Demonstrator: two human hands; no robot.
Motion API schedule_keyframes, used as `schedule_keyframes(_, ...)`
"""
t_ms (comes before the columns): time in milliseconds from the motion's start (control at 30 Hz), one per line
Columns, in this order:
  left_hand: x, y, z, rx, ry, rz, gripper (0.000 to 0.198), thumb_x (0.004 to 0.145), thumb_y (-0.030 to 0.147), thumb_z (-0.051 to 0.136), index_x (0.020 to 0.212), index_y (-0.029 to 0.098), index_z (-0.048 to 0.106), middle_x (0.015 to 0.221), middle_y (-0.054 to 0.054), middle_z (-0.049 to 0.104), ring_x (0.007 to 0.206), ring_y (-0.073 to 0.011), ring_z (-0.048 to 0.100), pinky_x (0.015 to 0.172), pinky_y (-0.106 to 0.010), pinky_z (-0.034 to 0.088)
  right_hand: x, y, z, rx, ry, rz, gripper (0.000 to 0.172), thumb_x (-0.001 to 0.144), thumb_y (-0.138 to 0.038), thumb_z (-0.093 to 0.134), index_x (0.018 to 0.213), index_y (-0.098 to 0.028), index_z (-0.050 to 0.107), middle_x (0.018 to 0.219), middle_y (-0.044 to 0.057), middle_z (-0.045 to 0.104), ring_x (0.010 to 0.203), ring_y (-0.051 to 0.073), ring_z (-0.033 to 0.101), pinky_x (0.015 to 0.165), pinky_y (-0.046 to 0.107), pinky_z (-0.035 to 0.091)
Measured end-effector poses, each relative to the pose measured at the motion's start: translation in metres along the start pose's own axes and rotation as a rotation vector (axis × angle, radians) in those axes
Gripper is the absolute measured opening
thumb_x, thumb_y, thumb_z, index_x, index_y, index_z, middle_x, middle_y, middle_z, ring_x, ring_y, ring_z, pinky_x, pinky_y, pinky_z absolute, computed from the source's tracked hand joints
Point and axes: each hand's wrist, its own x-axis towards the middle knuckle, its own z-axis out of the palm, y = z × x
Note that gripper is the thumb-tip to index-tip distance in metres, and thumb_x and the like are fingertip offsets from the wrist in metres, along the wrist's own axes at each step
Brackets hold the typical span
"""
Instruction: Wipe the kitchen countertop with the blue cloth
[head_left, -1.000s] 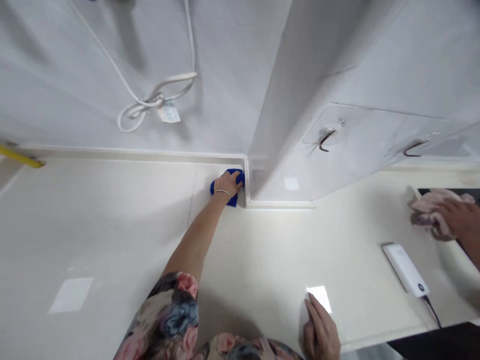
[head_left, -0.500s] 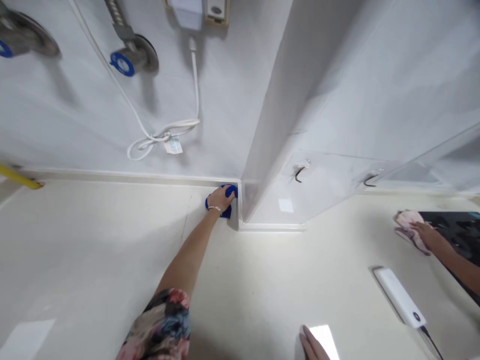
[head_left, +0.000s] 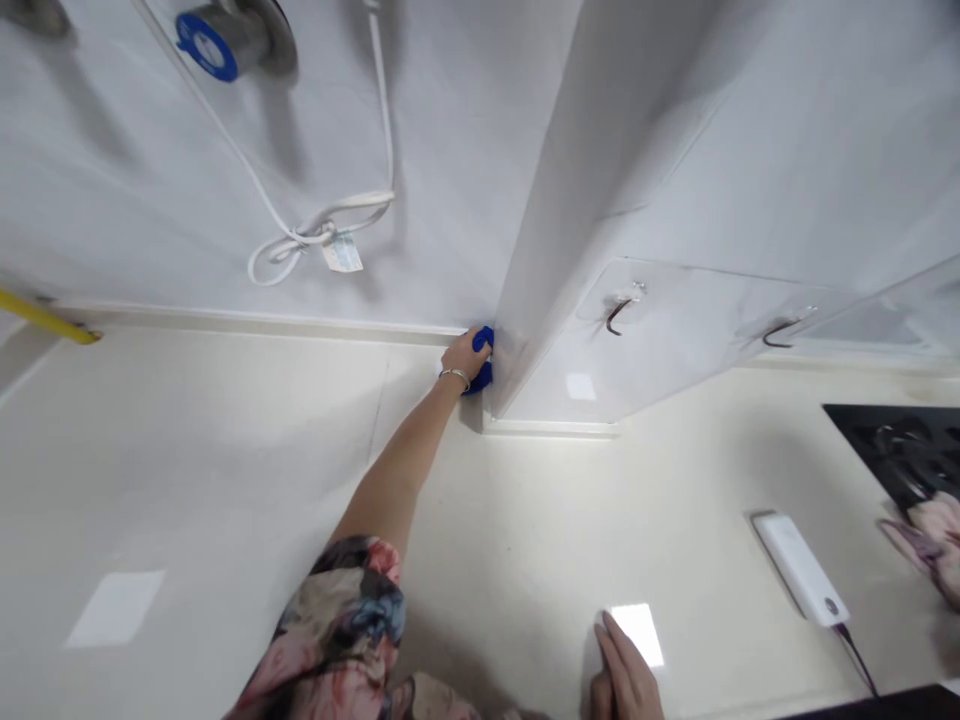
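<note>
The left hand [head_left: 465, 357] is curled tight around a small bright blue cloth [head_left: 481, 379] and pushes it into the far corner, right where the shiny cream stone counter [head_left: 225, 480] meets the tall white wall post [head_left: 555, 200]. The cloth touches both. This looks like the rubbing part of cleaning that corner. The right hand [head_left: 624, 672] lies flat on the counter close to the body, fingers side by side, holding nothing (it seems to prop the person up). To rub on along the edge, the left arm needs a long reach and a firm push. A flat white power bank [head_left: 799, 568] lies well apart on the right.
</note>
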Motion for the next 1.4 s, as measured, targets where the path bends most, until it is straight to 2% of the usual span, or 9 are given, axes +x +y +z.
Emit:
schedule_keyframes(267, -0.053, -0.025, 0.004, 0.008, -0.109, 0.110, 0.048, 0.103, 0.043, 0.050, 0.148, 0.032, 0.060, 0.134, -0.006, 0.074, 0.123, -0.0300, 0.068, 0.103, -0.040, 0.053, 0.001, -0.010, -0.004, -0.044, -0.061, 0.023, 0.059, 0.106, -0.021, 0.046, 0.164, -0.026, 0.044, 0.150, 0.015, 0.064, 0.130, 0.034, 0.066, 0.102, 0.054, 0.060)
schedule_keyframes(600, -0.150, -0.021, 0.001, 0.074, -0.143, 0.144, 0.048, 0.106, 0.043, 0.042, 0.149, 0.027, 0.056, 0.138, -0.010, 0.069, 0.121, -0.0306, 0.068, 0.103, -0.043, 0.053, 0.016, -0.022, -0.009, -0.008, -0.018, 0.058, 0.057, 0.104, -0.018, 0.046, 0.161, -0.026, 0.048, 0.151, 0.014, 0.062, 0.131, 0.031, 0.064, 0.105, 0.054, 0.057)
schedule_keyframes(700, -0.189, -0.022, 0.004, 0.125, -0.176, 0.161, 0.049, 0.107, 0.044, 0.038, 0.151, 0.027, 0.053, 0.137, -0.012, 0.067, 0.119, -0.0313, 0.068, 0.100, -0.045, 0.054, 0.018, -0.020, -0.008, 0.011, 0.021, 0.052, 0.057, 0.103, -0.016, 0.047, 0.159, -0.026, 0.050, 0.151, 0.013, 0.062, 0.132, 0.030, 0.063, 0.108, 0.053, 0.057)
schedule_keyframes(800, -0.240, -0.017, 0.011, 0.202, -0.251, 0.249, 0.043, 0.102, 0.044, 0.053, 0.141, 0.029, 0.061, 0.134, -0.013, 0.063, 0.118, -0.0330, 0.067, 0.096, -0.046, 0.056, 0.017, -0.019, -0.006, 0.017, 0.071, 0.046, 0.055, 0.101, -0.014, 0.050, 0.154, -0.025, 0.055, 0.150, 0.012, 0.064, 0.131, 0.029, 0.064, 0.109, 0.052, 0.056)
schedule_keyframes(1000, -0.348, 0.023, 0.043, 0.289, -0.386, 0.516, 0.041, 0.095, 0.046, 0.067, 0.132, 0.030, 0.066, 0.127, -0.014, 0.061, 0.109, -0.0311, 0.067, 0.086, -0.042, 0.058, 0.016, -0.017, 0.000, 0.033, 0.121, 0.018, 0.051, 0.099, -0.012, 0.052, 0.148, -0.022, 0.061, 0.148, 0.012, 0.065, 0.130, 0.027, 0.065, 0.109, 0.049, 0.057)
schedule_keyframes(1133, -0.403, 0.043, 0.068, 0.257, -0.445, 0.724, 0.037, 0.095, 0.052, 0.069, 0.126, 0.032, 0.068, 0.118, -0.010, 0.062, 0.103, -0.0269, 0.066, 0.081, -0.037, 0.056, 0.017, -0.015, 0.001, 0.038, 0.143, -0.004, 0.050, 0.100, -0.012, 0.052, 0.148, -0.021, 0.061, 0.148, 0.012, 0.065, 0.131, 0.027, 0.065, 0.109, 0.048, 0.057)
schedule_keyframes(1200, -0.418, 0.037, 0.071, 0.252, -0.435, 0.828, 0.036, 0.095, 0.051, 0.069, 0.126, 0.032, 0.067, 0.115, -0.009, 0.061, 0.103, -0.0259, 0.065, 0.081, -0.035, 0.055, 0.017, -0.014, 0.001, 0.025, 0.136, -0.004, 0.050, 0.100, -0.013, 0.051, 0.148, -0.021, 0.061, 0.149, 0.012, 0.065, 0.130, 0.027, 0.065, 0.109, 0.048, 0.057)
schedule_keyframes(1267, -0.420, 0.019, 0.063, 0.266, -0.418, 0.847, 0.038, 0.094, 0.049, 0.072, 0.128, 0.032, 0.067, 0.114, -0.009, 0.061, 0.102, -0.0252, 0.064, 0.081, -0.035, 0.054, 0.016, -0.014, 0.000, 0.009, 0.125, 0.004, 0.048, 0.101, -0.015, 0.051, 0.148, -0.021, 0.061, 0.148, 0.012, 0.065, 0.130, 0.026, 0.065, 0.109, 0.048, 0.057)
schedule_keyframes(1400, -0.381, -0.037, 0.025, 0.294, -0.375, 0.561, 0.039, 0.093, 0.047, 0.074, 0.130, 0.034, 0.069, 0.116, -0.007, 0.062, 0.103, -0.0241, 0.064, 0.083, -0.033, 0.054, 0.013, -0.013, -0.002, -0.007, 0.104, 0.024, 0.045, 0.102, -0.017, 0.051, 0.145, -0.020, 0.063, 0.146, 0.012, 0.067, 0.129, 0.026, 0.066, 0.110, 0.048, 0.057)
